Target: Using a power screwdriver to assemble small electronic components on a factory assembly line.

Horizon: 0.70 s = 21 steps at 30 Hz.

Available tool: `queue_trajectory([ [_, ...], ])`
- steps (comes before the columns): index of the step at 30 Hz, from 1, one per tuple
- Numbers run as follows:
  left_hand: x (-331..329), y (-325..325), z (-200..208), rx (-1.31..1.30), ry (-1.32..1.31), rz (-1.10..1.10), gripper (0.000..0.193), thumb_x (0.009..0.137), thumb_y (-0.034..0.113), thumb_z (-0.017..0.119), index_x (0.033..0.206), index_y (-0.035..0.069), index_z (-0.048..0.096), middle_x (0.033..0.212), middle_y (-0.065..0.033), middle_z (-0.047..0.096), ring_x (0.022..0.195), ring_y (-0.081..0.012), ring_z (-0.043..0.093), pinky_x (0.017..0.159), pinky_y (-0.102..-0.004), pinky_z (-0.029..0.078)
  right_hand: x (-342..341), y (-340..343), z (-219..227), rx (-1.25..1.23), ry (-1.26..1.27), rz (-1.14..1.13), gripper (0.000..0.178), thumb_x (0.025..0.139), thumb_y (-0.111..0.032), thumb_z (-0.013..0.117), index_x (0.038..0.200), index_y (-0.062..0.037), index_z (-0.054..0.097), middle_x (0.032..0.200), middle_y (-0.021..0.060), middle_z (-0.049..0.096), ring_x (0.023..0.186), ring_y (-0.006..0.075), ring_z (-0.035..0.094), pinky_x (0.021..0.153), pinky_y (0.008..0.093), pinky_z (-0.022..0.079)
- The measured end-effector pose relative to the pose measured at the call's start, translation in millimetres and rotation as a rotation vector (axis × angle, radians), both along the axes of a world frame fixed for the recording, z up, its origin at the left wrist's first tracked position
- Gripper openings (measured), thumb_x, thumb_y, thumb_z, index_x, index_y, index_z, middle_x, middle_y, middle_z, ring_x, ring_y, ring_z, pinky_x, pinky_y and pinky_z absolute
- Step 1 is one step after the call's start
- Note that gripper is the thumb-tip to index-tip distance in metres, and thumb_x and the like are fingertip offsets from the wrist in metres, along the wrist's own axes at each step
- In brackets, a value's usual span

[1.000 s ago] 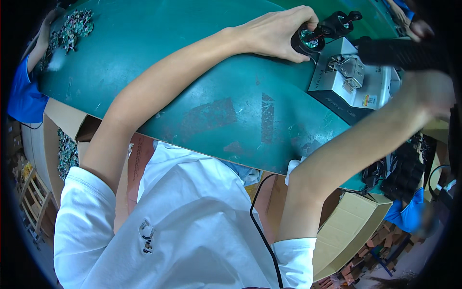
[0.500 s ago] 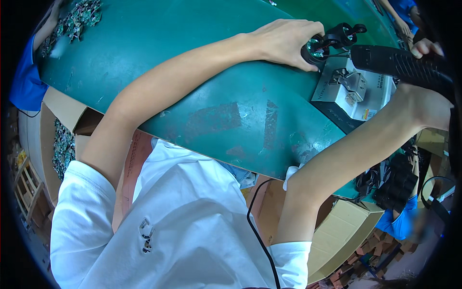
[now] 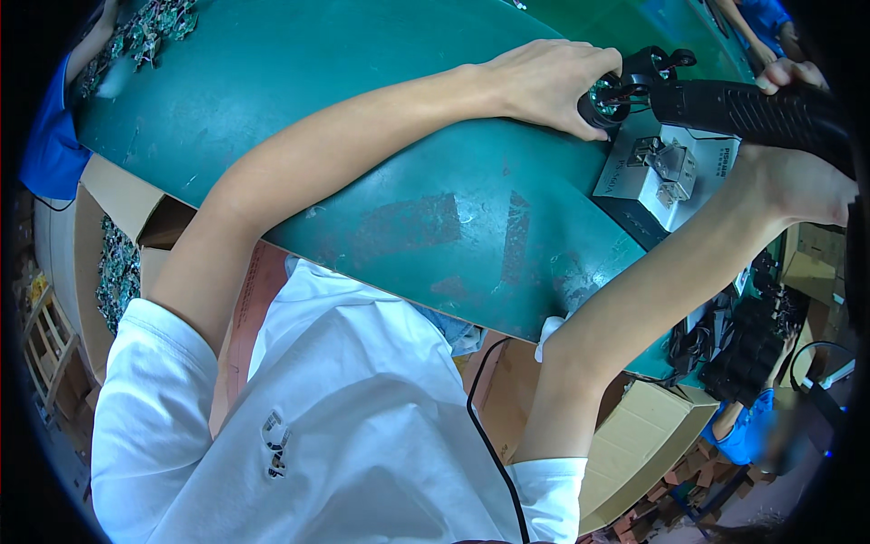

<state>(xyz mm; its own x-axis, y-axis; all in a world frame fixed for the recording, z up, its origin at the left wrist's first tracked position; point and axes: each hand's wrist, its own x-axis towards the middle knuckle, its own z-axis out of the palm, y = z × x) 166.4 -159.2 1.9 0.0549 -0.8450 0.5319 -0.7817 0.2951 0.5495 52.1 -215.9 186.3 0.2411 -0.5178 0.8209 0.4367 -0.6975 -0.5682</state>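
Note:
My left hand (image 3: 557,89) reaches across to the far right of the table. Its thumb and fingers are closed round a black round part (image 3: 600,107) with green circuit board showing inside. Behind that part is a second black round piece (image 3: 648,63) with a small ring-shaped end. My right hand (image 3: 790,76) is wrapped round a long black ribbed handle (image 3: 757,111), whose left end points at the round part. Thin lines bridge the short gap between them; I cannot tell whether they are wires or a tool's tip. The right palm is mostly hidden by the handle.
A silver-topped box (image 3: 716,177) bearing a metal fixture (image 3: 669,170) stands below the handle. Circuit boards (image 3: 154,32) lie at the table's (image 3: 408,208) far left. Cartons (image 3: 648,435) stand along the near edge. Co-workers in blue (image 3: 50,136) are around the table.
The handle's left end has moved slightly left, closer to the round part. My left hand keeps its grip and appears slightly further right in the picture.

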Motion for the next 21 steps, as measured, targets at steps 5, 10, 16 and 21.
queue_trajectory([
  [5,-0.5,0.5,0.7,0.001,0.004,0.004,0.065,0.075,0.040,0.085,0.120,0.003,0.055,0.104,-0.0174,0.066,0.101,-0.0358,0.065,0.089,-0.0458,0.053,2.8,1.3,-0.1,-0.014,-0.003,0.009,0.083,0.099,-0.076,0.023,0.072,-0.0020,0.051,0.057,0.0114,0.055,0.039,0.0183,0.055,0.033,0.0266,0.053],
  [10,-0.4,-0.6,-2.1,-0.030,-0.008,0.016,0.065,0.075,0.042,0.085,0.119,0.002,0.055,0.101,-0.0176,0.065,0.099,-0.0353,0.065,0.088,-0.0452,0.053,7.2,4.4,-2.4,-0.027,-0.005,0.011,0.083,0.099,-0.076,0.022,0.072,-0.0023,0.051,0.057,0.0110,0.055,0.039,0.0181,0.056,0.033,0.0266,0.054],
  [16,-0.8,-2.4,-0.6,-0.036,-0.053,0.050,0.061,0.076,0.044,0.084,0.114,0.003,0.058,0.097,-0.0154,0.064,0.094,-0.0334,0.065,0.084,-0.0449,0.052,10.9,4.7,-6.2,-0.059,-0.013,0.013,0.084,0.099,-0.076,0.021,0.073,-0.0026,0.051,0.057,0.0105,0.055,0.039,0.0180,0.056,0.034,0.0266,0.054],
  [21,-1.6,-4.7,-1.5,-0.030,-0.059,0.055,0.064,0.075,0.043,0.084,0.117,0.003,0.059,0.100,-0.0140,0.065,0.097,-0.0336,0.064,0.085,-0.0437,0.053,4.1,0.6,-7.5,-0.104,-0.025,0.025,0.084,0.099,-0.076,0.021,0.073,-0.0029,0.052,0.056,0.0101,0.055,0.040,0.0179,0.057,0.034,0.0267,0.054],
])
